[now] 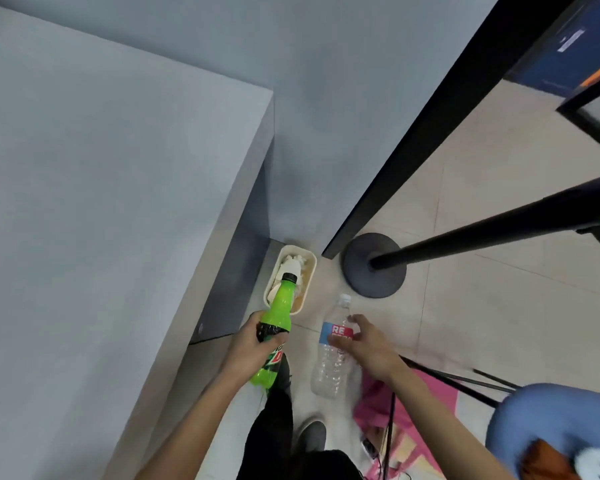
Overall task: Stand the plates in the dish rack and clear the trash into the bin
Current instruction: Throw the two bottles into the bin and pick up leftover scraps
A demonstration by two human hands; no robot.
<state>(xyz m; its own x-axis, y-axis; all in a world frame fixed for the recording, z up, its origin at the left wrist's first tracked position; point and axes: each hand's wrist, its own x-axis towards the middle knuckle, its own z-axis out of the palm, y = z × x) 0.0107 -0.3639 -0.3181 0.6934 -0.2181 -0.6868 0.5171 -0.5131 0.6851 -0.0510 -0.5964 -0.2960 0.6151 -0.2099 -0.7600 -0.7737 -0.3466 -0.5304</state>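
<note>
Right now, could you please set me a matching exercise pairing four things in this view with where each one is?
Things:
1. green bottle
2. clear bottle
3. cream bin
4. round black base

Places:
A. on the floor, bearing a black pole
B. held by the right hand
C. on the floor beside the grey cabinet, white trash inside
D. gripped by the left hand

Pairs: 1-D, 2-B, 3-C, 4-A.
</note>
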